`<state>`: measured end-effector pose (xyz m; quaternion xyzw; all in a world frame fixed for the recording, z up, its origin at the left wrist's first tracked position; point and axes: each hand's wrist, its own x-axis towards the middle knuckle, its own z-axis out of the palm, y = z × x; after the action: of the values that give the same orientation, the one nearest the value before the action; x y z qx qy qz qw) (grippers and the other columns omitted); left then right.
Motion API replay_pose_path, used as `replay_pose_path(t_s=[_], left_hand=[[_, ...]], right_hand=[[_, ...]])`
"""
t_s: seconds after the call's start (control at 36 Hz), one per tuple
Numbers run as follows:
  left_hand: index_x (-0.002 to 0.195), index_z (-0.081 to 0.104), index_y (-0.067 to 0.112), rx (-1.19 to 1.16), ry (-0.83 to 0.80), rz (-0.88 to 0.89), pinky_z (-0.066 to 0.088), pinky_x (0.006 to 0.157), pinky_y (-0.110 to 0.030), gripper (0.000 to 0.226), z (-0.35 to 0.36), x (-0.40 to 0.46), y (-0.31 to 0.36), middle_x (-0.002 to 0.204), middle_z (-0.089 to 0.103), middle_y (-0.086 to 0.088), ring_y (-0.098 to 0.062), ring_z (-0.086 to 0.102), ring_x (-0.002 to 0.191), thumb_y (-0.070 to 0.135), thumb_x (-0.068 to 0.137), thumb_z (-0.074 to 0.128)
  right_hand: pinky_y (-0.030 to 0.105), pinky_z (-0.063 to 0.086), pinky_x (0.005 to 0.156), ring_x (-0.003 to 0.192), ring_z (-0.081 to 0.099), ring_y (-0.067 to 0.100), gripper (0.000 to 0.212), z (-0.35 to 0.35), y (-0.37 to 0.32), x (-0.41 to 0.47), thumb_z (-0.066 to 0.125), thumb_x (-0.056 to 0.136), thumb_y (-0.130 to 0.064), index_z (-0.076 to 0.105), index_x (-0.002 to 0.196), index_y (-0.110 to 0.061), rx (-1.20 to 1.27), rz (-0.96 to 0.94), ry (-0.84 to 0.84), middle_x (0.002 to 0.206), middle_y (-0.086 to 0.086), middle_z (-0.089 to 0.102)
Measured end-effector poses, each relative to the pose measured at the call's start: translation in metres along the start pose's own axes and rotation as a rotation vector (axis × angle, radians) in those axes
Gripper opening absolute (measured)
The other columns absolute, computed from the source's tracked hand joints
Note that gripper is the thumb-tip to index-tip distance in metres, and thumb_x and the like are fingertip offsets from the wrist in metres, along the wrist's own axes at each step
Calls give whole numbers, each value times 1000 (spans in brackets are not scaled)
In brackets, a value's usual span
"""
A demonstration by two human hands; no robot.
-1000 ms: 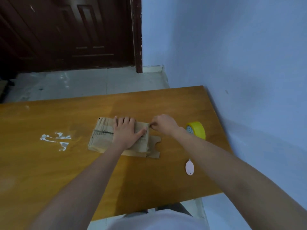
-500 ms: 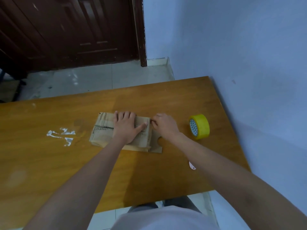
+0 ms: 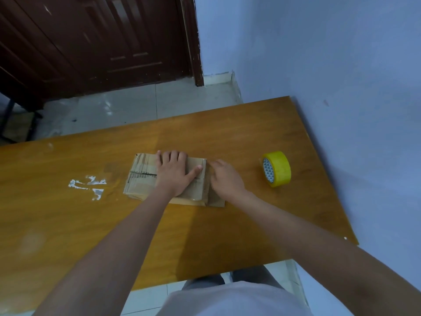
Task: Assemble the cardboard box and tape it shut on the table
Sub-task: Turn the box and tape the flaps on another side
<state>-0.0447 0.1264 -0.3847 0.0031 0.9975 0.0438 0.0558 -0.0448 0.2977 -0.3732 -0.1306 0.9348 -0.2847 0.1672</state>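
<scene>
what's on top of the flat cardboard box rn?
Left hand rests flat on the cardboard box; right hand is at its right edge. The cardboard beneath both hands is hidden.

The cardboard box (image 3: 141, 179) is a tan, worn, folded-flat piece lying on the worktop (image 3: 227, 224), with old tape strips and a dark slit on its top face. Most of it lies under and to the left of the left grip (image 3: 174, 173); a lower flap juts out under the right grip (image 3: 224, 179). The yellow tape roll (image 3: 276, 169) stands on edge, well to the right of the right grip.
</scene>
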Motion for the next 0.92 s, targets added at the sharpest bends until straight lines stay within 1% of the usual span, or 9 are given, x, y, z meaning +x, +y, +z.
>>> replay_pose_path(t_s=[0.06, 0.11, 0.25, 0.39, 0.53, 0.64, 0.72, 0.78, 0.92], left_hand=[[113, 50, 15, -18, 5, -4, 6, 114, -51, 83, 0, 0, 0, 117, 49, -7, -30, 36, 121, 76, 76, 7], [113, 50, 15, -31, 11, -7, 6, 114, -50, 82, 0, 0, 0, 116, 50, -6, -30, 36, 121, 77, 76, 9], [111, 52, 16, -50, 30, -7, 6, 113, -49, 81, 0, 0, 0, 114, 51, -5, -29, 38, 119, 77, 76, 12], [112, 53, 16, -33, 22, -12, 7, 113, -48, 82, -1, 1, 0, 115, 52, -6, -30, 38, 119, 77, 76, 11], [112, 53, 15, -27, 28, -11, 7, 113, -48, 84, -1, 0, 2, 115, 51, -6, -30, 38, 120, 77, 75, 10], [113, 53, 15, -28, 29, -12, 6, 113, -49, 84, -2, 0, 2, 116, 51, -7, -30, 37, 121, 76, 75, 11], [112, 53, 15, -28, 33, -10, 6, 113, -49, 83, -1, 0, 2, 116, 51, -7, -30, 37, 120, 76, 75, 11], [112, 53, 15, -27, 33, -11, 6, 113, -48, 83, -1, 0, 2, 116, 51, -7, -30, 37, 121, 76, 75, 12], [113, 52, 15, -28, 32, -10, 6, 113, -48, 83, 0, 0, 1, 117, 51, -7, -30, 37, 121, 77, 75, 11]], right_hand=[[41, 43, 99, 123, 48, 27, 35, -5, 8, 7, 41, 95, -12, 56, 127, -9, 164, 114, 77, 133, 9, 51], [38, 43, 102, 124, 49, 24, 34, -7, 16, 15, 43, 95, -9, 58, 125, -10, 246, 172, 95, 133, 8, 54], [29, 42, 99, 117, 53, 21, 33, -7, 24, 22, 48, 95, -10, 56, 127, -9, 388, 121, -9, 128, 8, 57], [24, 43, 87, 107, 56, 18, 34, 2, 22, 20, 56, 94, -20, 57, 126, -10, 402, 10, -51, 120, 6, 57], [30, 45, 92, 106, 55, 15, 38, -1, 24, 24, 60, 91, -17, 58, 129, -16, 413, -29, -38, 121, 4, 60], [24, 40, 80, 94, 55, 11, 24, -9, 24, 36, 65, 85, -13, 68, 108, -11, 394, -66, -47, 103, 0, 65], [29, 42, 78, 91, 57, 16, 15, -17, 24, 47, 69, 80, -11, 70, 95, -9, 351, -90, -103, 96, 4, 67], [30, 43, 77, 87, 57, 15, 9, -21, 25, 52, 71, 79, -12, 71, 87, -11, 322, -101, -138, 87, 0, 65], [26, 42, 75, 81, 58, 12, 5, -23, 27, 60, 71, 79, -13, 72, 84, -16, 312, -111, -159, 80, -5, 65]])
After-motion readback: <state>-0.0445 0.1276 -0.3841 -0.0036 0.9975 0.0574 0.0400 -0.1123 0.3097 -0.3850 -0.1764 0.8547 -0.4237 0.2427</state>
